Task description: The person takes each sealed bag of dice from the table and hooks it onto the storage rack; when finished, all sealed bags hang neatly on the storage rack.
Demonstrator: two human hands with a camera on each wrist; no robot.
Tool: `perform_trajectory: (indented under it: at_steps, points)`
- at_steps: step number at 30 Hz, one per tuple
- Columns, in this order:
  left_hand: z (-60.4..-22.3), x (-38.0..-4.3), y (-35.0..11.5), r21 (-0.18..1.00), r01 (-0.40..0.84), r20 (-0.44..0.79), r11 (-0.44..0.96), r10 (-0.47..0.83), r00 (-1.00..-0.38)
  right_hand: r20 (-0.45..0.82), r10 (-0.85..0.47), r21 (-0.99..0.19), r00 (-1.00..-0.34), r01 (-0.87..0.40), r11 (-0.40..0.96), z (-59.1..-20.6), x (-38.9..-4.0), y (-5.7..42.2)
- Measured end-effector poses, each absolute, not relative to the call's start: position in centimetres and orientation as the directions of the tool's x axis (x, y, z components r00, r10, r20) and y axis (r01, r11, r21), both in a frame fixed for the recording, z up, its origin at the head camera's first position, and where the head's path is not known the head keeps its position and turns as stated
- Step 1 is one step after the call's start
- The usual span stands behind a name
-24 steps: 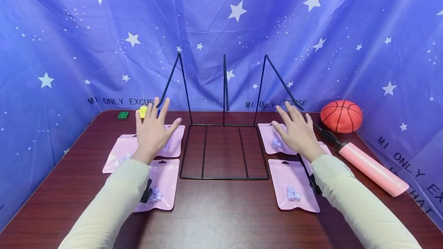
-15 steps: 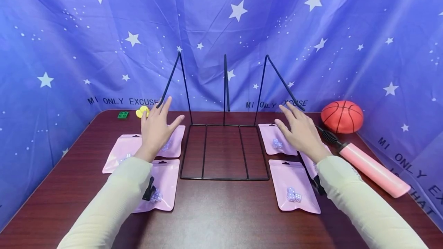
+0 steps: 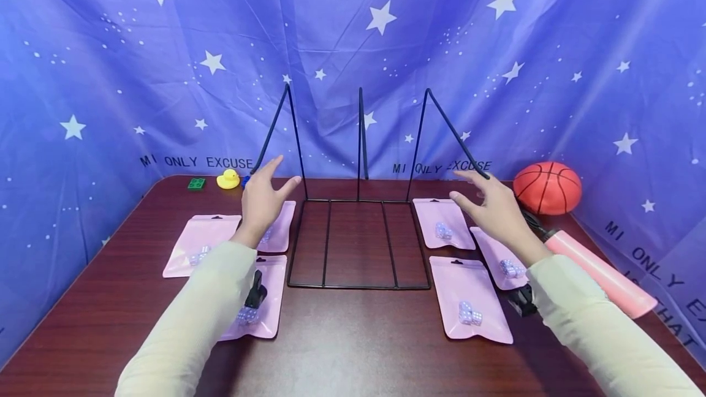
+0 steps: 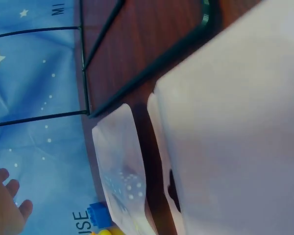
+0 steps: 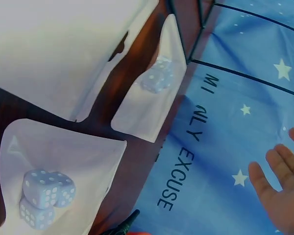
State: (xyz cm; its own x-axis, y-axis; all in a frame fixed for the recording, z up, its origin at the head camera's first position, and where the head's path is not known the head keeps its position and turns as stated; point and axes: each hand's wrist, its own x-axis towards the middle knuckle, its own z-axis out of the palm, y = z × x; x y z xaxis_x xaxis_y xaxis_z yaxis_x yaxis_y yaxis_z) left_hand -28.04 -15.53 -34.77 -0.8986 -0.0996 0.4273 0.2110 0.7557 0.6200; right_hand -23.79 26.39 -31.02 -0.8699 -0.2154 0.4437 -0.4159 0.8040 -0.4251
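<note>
In the head view my left hand (image 3: 263, 201), fingers extended, is held in the air above the left pink zip bags, near the rear bag (image 3: 283, 225). My right hand (image 3: 501, 212) hovers likewise between the right rear bag (image 3: 436, 216) and the outer bag (image 3: 488, 250). Neither hand holds anything. Between them stands a black wire rack (image 3: 358, 201) with three upright arms. Purple dice (image 3: 470, 313) show through the front right bag (image 3: 460, 274). My left sleeve partly covers the front left bag (image 3: 273, 299); another bag (image 3: 190, 238) lies farther left.
A green toy brick (image 3: 196, 184), a yellow rubber duck (image 3: 228, 179) and a blue brick (image 3: 245, 181) sit at the back left. On the right are a red basketball (image 3: 548, 187) and a pink pump (image 3: 603, 274). A starry blue curtain (image 3: 353, 29) hangs behind the table.
Both hands have shifted to the right and turned, the fingers less spread. The duck and the outer right bag show more fully. Rack and bags have stayed put.
</note>
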Motion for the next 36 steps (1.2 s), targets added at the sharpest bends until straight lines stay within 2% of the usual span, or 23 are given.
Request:
perform_trajectory:
  at_steps: [5,9,19,27,36]
  points:
    - [-34.7,-28.6,-15.0,0.687,0.200,0.418,0.698,-0.154,-0.895,0.379,-0.122,-0.581,-0.917,-0.339,0.740,-30.3,-23.1,27.1]
    - [-34.7,-29.0,-14.7,0.719,0.198,0.409,0.666,-0.176,-0.895,0.325,-0.089,-0.648,-0.941,-0.291,0.704,-29.7,-22.6,28.0]
    - [-34.8,-30.2,-13.7,0.779,0.183,0.355,0.599,-0.183,-0.917,0.276,-0.129,-0.682,-0.953,-0.288,0.672,-29.4,-21.5,31.0]
    - [-35.0,-30.7,-13.6,0.809,0.164,0.334,0.565,-0.212,-0.918,0.225,-0.111,-0.781,-0.968,-0.248,0.573,-29.9,-20.8,33.0]
    - [-35.1,-31.2,-13.5,0.805,0.173,0.341,0.567,-0.205,-0.917,0.155,-0.058,-0.778,-0.986,-0.158,0.608,-31.1,-20.1,36.0]
